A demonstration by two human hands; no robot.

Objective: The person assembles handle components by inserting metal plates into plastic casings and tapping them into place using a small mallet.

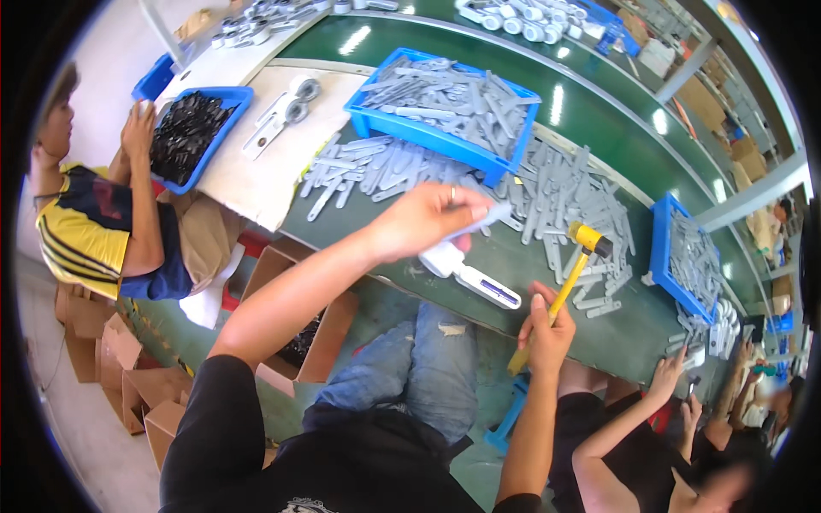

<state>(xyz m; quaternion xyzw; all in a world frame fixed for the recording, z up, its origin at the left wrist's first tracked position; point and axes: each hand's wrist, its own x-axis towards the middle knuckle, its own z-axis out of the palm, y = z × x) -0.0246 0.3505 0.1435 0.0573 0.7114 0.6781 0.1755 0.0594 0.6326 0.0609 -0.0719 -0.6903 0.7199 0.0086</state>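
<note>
While a long, glossy green belt [385,30] sweeps across behind everything, it's the flat, dark-green surface [611,346] that hosts the action in front of the seated person. Spilling widely over it, a loose heap of flat, grey plastic strips [547,184], lying every which way! Right among them stands a big, blue plastic bin [410,147], piled high with more of the same. Off to the left, a blue, shallow plastic tray [245,98] full of small black parts, beside a co-worker in a yellow-and-navy top [81,244]; over to the right, a second blue bin [660,248], also loaded with grey strips.

Now the right hand [547,332]: fingers curled firmly round the handle of a yellow mallet with a black striking face [569,285], head up, tilted away to the right. Just beside it, near the surface's front edge, sits a white plastic piece with a rounded head and slotted flat handle [489,286], directly below the left hand [428,224]; whether those fingers also support it, I can't tell. What they do have, pinched against the thumb, is one blurred, pale-grey strip [491,221], and on one finger, a thin ring [453,194].
</note>
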